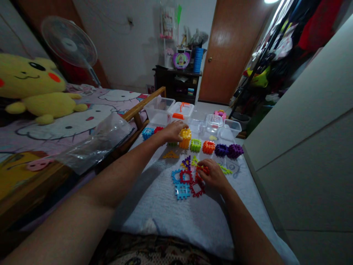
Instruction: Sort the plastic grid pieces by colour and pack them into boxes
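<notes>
My left hand [173,131] reaches forward and is closed round a yellow block cube [185,137] standing on the white cloth [165,206]. In a row to its right stand a green cube [195,145], an orange cube [209,147] and two purple cubes [228,150]. A blue cube [148,133] and a red one [158,129] sit to the left of my hand. My right hand [212,175] rests nearer to me, fingers curled on a red flat tile [202,169]. Around it lie loose flat tiles: blue [182,191], red [196,188], purple [186,162], green [225,169].
Clear plastic boxes [159,109] and lids stand beyond the cubes. A bed with a wooden rail [143,105], a yellow plush toy [35,88] and a clear plastic bag [99,141] is on the left. A grey wall [303,121] runs along the right. A fan, shelf and door stand behind.
</notes>
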Action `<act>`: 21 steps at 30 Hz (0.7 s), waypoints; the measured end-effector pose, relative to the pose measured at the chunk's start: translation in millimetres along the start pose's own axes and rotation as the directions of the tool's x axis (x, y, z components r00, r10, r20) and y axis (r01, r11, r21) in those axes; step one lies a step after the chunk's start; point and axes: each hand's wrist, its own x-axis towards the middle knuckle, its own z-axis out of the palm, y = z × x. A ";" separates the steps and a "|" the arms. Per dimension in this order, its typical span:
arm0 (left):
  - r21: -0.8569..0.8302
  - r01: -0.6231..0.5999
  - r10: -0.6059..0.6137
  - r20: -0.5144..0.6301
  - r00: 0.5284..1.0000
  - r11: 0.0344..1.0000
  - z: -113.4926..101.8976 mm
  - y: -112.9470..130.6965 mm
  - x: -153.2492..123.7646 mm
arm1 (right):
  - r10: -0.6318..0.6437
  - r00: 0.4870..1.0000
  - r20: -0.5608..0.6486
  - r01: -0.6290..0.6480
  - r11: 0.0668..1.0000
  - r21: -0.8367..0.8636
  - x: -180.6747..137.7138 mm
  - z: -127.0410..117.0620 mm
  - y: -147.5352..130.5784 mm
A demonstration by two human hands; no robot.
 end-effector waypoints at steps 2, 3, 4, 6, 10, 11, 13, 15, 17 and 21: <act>0.014 0.012 -0.012 0.024 1.000 1.000 3.7 -2.6 11.3 | 0.002 1.000 0.003 -0.002 1.000 -0.004 0.2 -0.2 0.9; 0.022 0.019 -0.020 0.038 0.999 1.000 5.6 -3.6 15.1 | 0.002 1.000 0.005 -0.002 1.000 -0.005 0.2 -0.4 1.1; 0.027 0.024 -0.025 0.053 0.998 0.999 7.3 -4.3 17.8 | 0.001 1.000 0.007 -0.001 1.000 -0.005 0.3 -0.7 1.1; 0.032 0.028 -0.031 0.083 0.996 0.999 10.0 -5.5 20.9 | 0.001 1.000 0.007 -0.001 1.000 -0.006 0.2 -1.2 0.3; 0.035 0.043 -0.047 0.109 0.993 0.998 12.4 -7.6 23.4 | 0.008 1.000 0.005 -0.008 1.000 -0.007 -0.1 -1.5 -1.7; 0.036 0.046 -0.050 0.108 0.993 0.998 12.7 -8.0 23.8 | 0.012 1.000 0.005 -0.012 1.000 -0.007 -0.1 -1.4 -1.9; 0.035 0.049 -0.053 0.114 0.992 0.998 13.0 -8.8 24.5 | 0.019 1.000 0.006 -0.019 1.000 -0.004 -0.3 -1.0 -1.8; 0.033 0.045 -0.049 0.121 0.991 0.998 13.4 -9.5 25.3 | 0.019 1.000 0.006 -0.019 1.000 -0.003 -0.2 -0.7 -1.3; 0.032 0.035 -0.039 0.125 0.991 0.999 14.1 -10.5 26.1 | 0.012 1.000 0.004 -0.012 1.000 0.000 0.0 -0.5 -0.8; 0.039 0.020 -0.025 0.131 0.991 0.999 15.4 -12.5 27.3 | 0.018 1.000 0.003 -0.018 1.000 0.011 0.2 -1.1 -1.1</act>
